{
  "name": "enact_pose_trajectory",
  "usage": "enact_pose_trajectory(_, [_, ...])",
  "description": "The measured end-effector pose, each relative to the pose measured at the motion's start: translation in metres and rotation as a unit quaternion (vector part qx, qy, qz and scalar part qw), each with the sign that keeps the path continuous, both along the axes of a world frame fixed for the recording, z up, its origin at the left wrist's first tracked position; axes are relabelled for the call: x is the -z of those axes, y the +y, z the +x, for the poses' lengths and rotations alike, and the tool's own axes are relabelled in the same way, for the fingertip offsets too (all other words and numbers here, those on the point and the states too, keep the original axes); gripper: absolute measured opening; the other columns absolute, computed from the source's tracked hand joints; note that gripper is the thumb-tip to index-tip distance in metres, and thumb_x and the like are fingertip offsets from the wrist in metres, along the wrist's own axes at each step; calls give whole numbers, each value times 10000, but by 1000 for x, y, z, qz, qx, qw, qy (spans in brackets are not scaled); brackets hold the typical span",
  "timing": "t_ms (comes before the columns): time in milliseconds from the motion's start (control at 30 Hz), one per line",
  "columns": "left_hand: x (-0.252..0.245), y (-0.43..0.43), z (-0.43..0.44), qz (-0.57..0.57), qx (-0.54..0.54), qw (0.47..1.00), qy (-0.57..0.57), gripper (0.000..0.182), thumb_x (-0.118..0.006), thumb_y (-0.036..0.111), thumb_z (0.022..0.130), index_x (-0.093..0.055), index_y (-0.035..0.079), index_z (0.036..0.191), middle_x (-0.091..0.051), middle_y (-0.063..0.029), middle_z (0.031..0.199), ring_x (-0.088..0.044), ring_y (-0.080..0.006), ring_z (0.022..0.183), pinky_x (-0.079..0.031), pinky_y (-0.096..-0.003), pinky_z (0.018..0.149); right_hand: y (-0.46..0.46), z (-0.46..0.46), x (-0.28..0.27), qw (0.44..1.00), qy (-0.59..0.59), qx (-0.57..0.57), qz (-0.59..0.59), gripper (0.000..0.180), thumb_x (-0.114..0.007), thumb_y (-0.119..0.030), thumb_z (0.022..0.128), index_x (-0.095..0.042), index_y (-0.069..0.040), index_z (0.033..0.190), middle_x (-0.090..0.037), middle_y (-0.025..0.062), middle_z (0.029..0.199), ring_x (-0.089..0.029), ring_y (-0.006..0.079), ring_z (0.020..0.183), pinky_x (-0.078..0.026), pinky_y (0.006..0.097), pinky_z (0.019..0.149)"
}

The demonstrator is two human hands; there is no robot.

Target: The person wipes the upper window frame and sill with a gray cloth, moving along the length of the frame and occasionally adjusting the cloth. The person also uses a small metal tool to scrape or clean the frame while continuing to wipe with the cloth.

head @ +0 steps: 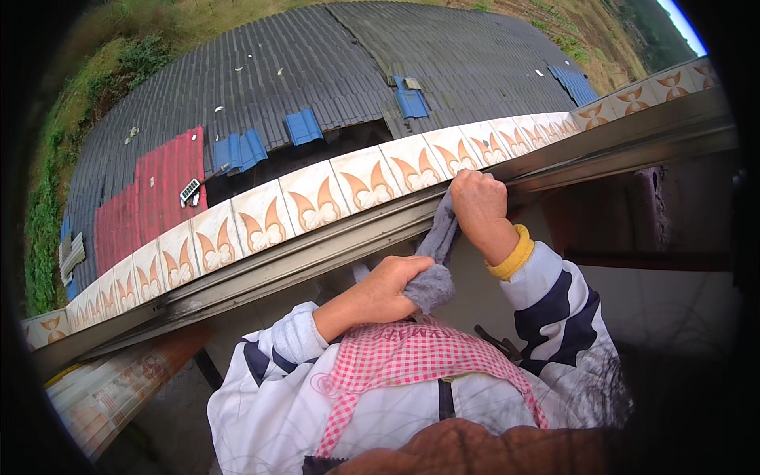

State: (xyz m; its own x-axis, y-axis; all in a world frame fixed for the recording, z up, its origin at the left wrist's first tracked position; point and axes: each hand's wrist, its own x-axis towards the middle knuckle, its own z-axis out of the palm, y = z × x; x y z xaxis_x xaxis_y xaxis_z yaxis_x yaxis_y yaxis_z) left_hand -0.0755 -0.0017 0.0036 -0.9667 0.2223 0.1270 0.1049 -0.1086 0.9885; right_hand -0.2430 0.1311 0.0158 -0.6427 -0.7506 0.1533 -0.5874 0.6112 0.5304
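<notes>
A grey cloth point(438, 237) stretches between my two hands. My left hand point(383, 292) grips its bunched lower part close to my chest, above a pink checked apron point(409, 350). Higher and to the right, my right hand point(482, 202) is closed in a fist around the cloth's upper end. This fist is at the metal window track point(332, 236), over its inner edge; whether the fist or cloth presses on the rail cannot be told. The track has long parallel grooves, with dark dirt on its left stretch.
Beyond the track runs a ledge of patterned tiles point(264, 222). Below it outside lies a grey corrugated roof point(285, 65) with red sheets point(160, 184), loose blue pieces point(240, 151) and a dark gap. A small solar panel point(190, 189) sits near the ledge. Patterned material point(113, 392) stands at lower left.
</notes>
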Motion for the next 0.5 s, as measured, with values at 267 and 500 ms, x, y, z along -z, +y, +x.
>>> enact_pose_trajectory(267, [17, -19, -1, 58, 43, 997, -8, 202, -637, 44, 751, -599, -20, 939, -633, -220, 831, -633, -377, 787, -480, -387, 699, 3, 17, -1, 992, -100, 30, -69, 51, -608, -84, 775, -558, -92, 787, -644, 80, 664, -665, 260, 579, -504, 381, 463])
enact_pose_trajectory(500, [19, -27, 6, 93, 105, 990, -31, 175, -649, 74, 787, -618, -12, 936, -640, -199, 793, -653, -327, 746, -485, -371, 686, -26, 75, 2, 933, -267, -60, -233, 82, -686, -137, 837, -633, -86, 873, -638, 113, 666, -635, 306, 566, -466, 400, 479])
